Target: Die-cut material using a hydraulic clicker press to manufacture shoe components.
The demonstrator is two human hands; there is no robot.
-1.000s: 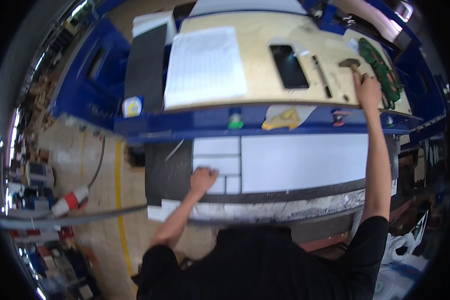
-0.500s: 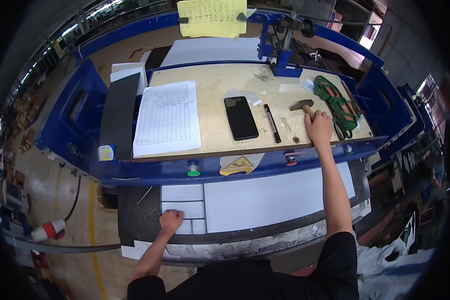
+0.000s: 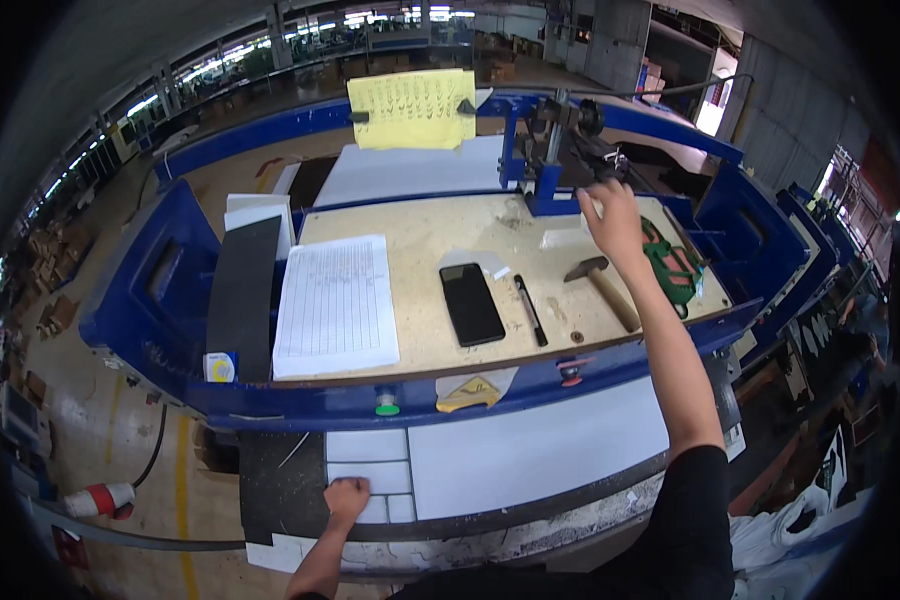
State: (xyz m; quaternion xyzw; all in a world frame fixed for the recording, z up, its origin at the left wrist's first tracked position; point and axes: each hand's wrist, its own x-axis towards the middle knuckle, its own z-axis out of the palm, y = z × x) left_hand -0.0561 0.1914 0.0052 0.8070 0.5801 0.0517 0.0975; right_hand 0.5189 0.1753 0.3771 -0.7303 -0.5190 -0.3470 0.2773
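My left hand (image 3: 347, 497) is closed at the left edge of a thin dark rectangular frame with crossbars (image 3: 408, 470), which lies on white sheet material (image 3: 540, 440). What its fingers hold, if anything, is hidden. My right hand (image 3: 613, 218) is raised over the back right of the wooden-topped board (image 3: 410, 215), fingers apart and holding nothing, beside a blue post bracket (image 3: 548, 190). Below it lies a hammer (image 3: 608, 290) with a wooden handle. To the right of the hand is a green and red object (image 3: 673, 270), partly hidden by my forearm.
On the board lie a black phone (image 3: 472, 304), a marker pen (image 3: 531, 311) and a gridded paper sheet (image 3: 336, 305). The blue machine beam carries a green button (image 3: 386, 405) and a red one (image 3: 569, 373). Yellow paper (image 3: 411, 110) is clipped at the back.
My right hand has let go of the hammer handle and lifted away toward the back, opening its fingers. The hammer stays on the board. The view has tilted up; my left hand keeps its place.
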